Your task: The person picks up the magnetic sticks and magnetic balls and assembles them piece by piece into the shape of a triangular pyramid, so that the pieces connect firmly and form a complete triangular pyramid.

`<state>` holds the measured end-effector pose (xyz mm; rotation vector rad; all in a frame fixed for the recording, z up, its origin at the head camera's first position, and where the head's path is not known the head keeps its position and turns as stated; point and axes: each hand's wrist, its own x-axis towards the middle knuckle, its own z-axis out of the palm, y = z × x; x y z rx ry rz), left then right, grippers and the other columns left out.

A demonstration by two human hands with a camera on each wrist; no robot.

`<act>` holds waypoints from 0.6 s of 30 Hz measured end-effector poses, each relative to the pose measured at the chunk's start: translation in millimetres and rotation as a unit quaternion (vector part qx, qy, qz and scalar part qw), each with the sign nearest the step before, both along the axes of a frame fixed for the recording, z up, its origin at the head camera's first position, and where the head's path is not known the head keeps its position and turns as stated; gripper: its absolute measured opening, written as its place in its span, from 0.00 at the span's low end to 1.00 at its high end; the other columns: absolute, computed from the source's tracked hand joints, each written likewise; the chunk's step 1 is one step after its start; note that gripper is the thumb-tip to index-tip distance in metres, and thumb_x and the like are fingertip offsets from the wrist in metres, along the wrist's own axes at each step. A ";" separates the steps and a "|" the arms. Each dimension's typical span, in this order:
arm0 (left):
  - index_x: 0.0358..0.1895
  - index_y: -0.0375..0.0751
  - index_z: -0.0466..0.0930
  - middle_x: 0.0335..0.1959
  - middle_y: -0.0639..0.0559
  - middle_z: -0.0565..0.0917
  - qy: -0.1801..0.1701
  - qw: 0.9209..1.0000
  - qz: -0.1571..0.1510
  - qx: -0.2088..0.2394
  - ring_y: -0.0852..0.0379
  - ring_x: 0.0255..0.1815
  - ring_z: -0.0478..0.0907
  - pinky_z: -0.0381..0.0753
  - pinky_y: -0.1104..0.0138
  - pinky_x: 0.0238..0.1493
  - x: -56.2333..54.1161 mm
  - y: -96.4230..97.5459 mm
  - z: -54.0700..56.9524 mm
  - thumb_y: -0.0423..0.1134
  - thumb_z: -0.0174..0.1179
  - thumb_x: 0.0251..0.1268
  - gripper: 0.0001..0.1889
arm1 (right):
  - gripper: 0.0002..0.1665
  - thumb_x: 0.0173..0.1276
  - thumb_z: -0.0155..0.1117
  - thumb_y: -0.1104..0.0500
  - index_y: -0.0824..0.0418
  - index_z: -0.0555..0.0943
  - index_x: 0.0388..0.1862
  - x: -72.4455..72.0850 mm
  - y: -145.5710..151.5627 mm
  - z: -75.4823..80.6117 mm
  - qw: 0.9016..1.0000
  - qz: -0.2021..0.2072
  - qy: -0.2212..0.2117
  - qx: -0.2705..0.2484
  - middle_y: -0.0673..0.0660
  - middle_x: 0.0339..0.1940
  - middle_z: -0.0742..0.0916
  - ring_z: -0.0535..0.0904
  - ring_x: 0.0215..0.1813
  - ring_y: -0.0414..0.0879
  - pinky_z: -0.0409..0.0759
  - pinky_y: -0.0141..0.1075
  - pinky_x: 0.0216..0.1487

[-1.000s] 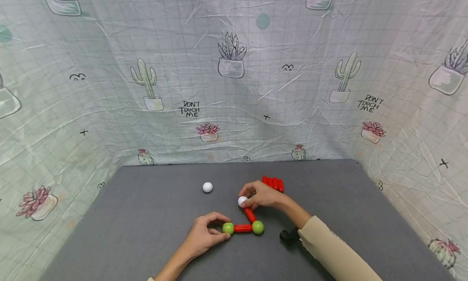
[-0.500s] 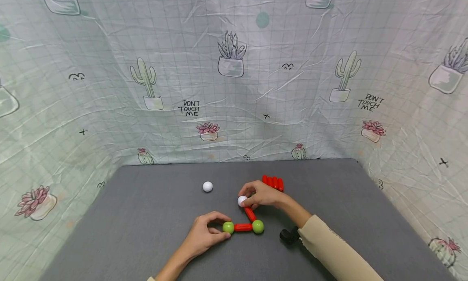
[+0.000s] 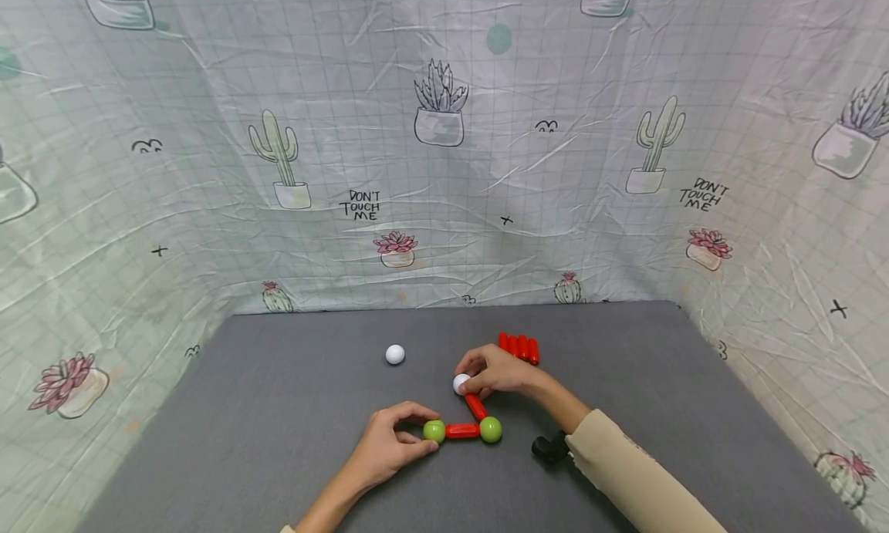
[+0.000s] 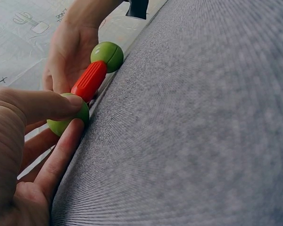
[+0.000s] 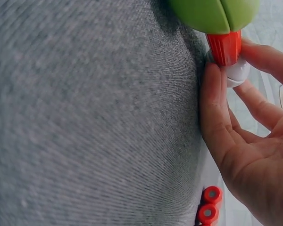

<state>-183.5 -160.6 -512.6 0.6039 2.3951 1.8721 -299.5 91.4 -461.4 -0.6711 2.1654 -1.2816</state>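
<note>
Two red rods meet at a green ball (image 3: 490, 430) on the grey table, making a V. The nearer red rod (image 3: 462, 431) runs left to another green ball (image 3: 434, 431), which my left hand (image 3: 390, 446) pinches between thumb and fingers. The farther red rod (image 3: 476, 406) slants up to a white ball (image 3: 461, 384). My right hand (image 3: 496, 369) holds that white ball with thumb and fingertips; in the right wrist view the red rod (image 5: 225, 48) stands between it and the large green ball (image 5: 217, 14). Part of the white ball is hidden by fingers.
A loose white ball (image 3: 394, 354) lies to the back left. Several red rods (image 3: 518, 348) lie side by side behind my right hand. Under the right forearm sits a black device (image 3: 549, 449). A patterned cloth (image 3: 444, 271) hangs beyond the table's back edge.
</note>
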 end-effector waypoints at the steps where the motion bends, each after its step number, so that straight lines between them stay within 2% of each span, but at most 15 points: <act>1: 0.51 0.38 0.87 0.47 0.43 0.88 0.000 1.000 0.001 -0.001 0.62 0.43 0.86 0.90 0.67 0.41 0.1 0.2 0.0 0.31 0.78 0.52 0.21 | 0.17 0.69 0.72 0.60 0.66 0.84 0.53 0.3 0.4 0.4 1.000 0.000 0.000 0.000 0.59 0.45 0.87 0.82 0.43 0.44 0.89 0.40 0.42; 6: 0.51 0.38 0.87 0.47 0.43 0.88 0.003 1.000 0.004 -0.003 0.63 0.43 0.86 0.90 0.67 0.41 0.3 0.6 0.2 0.31 0.78 0.52 0.21 | 0.19 0.68 0.72 0.59 0.68 0.82 0.55 0.9 5.5 3.9 1.000 -0.001 0.008 -0.009 0.61 0.47 0.86 0.84 0.42 0.46 0.90 0.43 0.43; 10: 0.51 0.37 0.87 0.47 0.43 0.88 0.003 1.000 0.003 -0.003 0.63 0.43 0.86 0.90 0.67 0.41 0.4 0.8 0.5 0.31 0.78 0.52 0.21 | 0.23 0.69 0.70 0.61 0.72 0.79 0.58 0.5 14.2 9.8 1.000 -0.008 0.017 -0.022 0.65 0.48 0.86 0.87 0.40 0.54 0.91 0.47 0.44; 13: 0.51 0.37 0.87 0.47 0.43 0.88 0.002 1.000 0.001 -0.002 0.63 0.43 0.86 0.90 0.67 0.41 0.6 1.0 1.3 0.31 0.78 0.52 0.21 | 0.24 0.70 0.69 0.62 0.74 0.78 0.59 -1.4 23.4 14.9 0.999 -0.010 0.028 -0.028 0.69 0.51 0.86 0.87 0.44 0.59 0.90 0.49 0.46; 18: 0.51 0.37 0.87 0.47 0.42 0.88 -0.001 1.000 0.002 -0.001 0.62 0.43 0.86 0.90 0.67 0.41 1.4 1.3 2.0 0.30 0.78 0.52 0.21 | 0.24 0.72 0.69 0.61 0.74 0.77 0.61 -7.3 42.3 22.9 0.998 -0.026 0.047 -0.028 0.70 0.56 0.85 0.86 0.49 0.51 0.89 0.50 0.51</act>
